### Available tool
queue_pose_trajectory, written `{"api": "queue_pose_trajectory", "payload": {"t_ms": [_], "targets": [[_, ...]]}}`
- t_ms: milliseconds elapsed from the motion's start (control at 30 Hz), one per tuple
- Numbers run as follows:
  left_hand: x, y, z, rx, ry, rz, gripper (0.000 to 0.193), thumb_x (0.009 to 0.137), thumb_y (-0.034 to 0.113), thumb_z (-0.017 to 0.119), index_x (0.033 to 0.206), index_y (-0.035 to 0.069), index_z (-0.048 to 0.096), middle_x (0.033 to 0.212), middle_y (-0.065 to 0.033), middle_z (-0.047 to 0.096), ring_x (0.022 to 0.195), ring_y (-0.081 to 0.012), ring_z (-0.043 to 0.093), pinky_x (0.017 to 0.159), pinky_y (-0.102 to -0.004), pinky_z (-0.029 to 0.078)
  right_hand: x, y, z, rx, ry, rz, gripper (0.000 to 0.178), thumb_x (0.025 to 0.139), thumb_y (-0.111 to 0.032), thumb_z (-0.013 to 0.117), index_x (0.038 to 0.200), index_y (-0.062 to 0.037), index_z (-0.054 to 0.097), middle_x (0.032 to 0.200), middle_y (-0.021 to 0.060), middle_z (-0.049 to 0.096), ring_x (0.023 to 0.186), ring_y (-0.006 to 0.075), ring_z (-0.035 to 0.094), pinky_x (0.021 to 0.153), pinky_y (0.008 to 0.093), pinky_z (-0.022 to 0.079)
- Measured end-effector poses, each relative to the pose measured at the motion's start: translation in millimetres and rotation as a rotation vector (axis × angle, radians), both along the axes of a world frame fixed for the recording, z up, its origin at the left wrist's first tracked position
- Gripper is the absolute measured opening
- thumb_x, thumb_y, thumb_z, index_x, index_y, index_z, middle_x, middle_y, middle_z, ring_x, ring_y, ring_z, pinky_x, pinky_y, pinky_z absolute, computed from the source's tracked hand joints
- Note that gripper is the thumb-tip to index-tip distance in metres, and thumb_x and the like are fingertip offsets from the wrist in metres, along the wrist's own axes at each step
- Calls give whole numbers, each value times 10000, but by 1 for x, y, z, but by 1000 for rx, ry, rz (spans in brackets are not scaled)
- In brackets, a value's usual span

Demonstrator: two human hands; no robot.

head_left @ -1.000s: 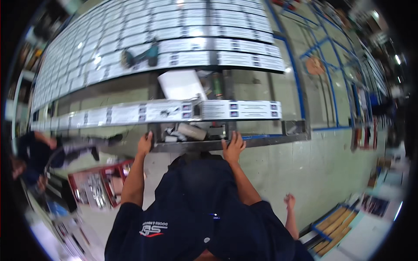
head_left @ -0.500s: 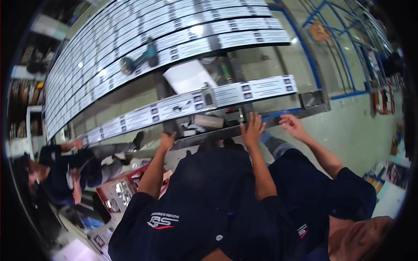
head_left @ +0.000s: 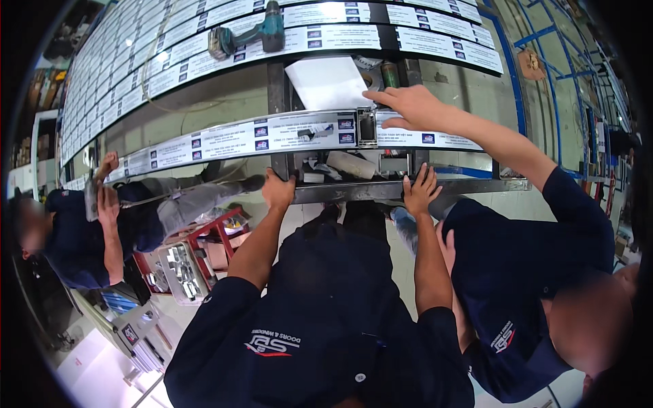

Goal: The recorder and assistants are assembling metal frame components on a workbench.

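Note:
My left hand is wrapped over the front rail of a dark metal frame, its fingertips partly hidden. Farther right, my right hand rests on the same rail with its fingers spread, holding nothing. Just beyond both hands, a long profile covered in white printed film lies across the frame. A small metal fitting sits on it. A co-worker's hand reaches over the profile from the right, its fingers close to that fitting. Between my hands, a beige roll lies among small parts behind the rail.
Rows of film-covered profiles fill the far side, with a teal cordless drill on top. A white sheet lies beyond the long profile. Another person works at its left end. A red trolley stands at lower left.
The co-worker's hand at right has moved up and left, over the profile to the fitting. My right hand has shifted slightly; my left stays on the rail. The person at left has raised their hands.

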State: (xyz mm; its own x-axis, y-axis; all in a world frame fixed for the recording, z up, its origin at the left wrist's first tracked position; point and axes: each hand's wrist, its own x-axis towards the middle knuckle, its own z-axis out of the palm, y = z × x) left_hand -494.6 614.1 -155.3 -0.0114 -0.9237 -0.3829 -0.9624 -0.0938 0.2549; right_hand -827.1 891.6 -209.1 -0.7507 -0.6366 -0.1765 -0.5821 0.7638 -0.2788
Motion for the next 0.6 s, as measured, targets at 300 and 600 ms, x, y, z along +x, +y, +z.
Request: {"api": "queue_pose_trajectory", "payload": {"t_ms": [300,600], "targets": [[5,-8,1,-13,45,-2,704,851,416,822,1300,-40,528,1208,-305,724,1111,-485,723,980,-558,571,0,-15,8,81,-61,-40,896,1109,-662,398,1779,-163,72,1814,208,98,1680,409,43,1276,713,-78],[8,-7,3,-13,70,-8,699,849,414,812,1298,-43,531,1206,-310,727,1112,-489,728,998,-550,573,-3,-12,4,83,-31,-32,919,1094,-701,376,1779,-183,49,1816,203,63,1682,410,19,1283,724,-38]]}}
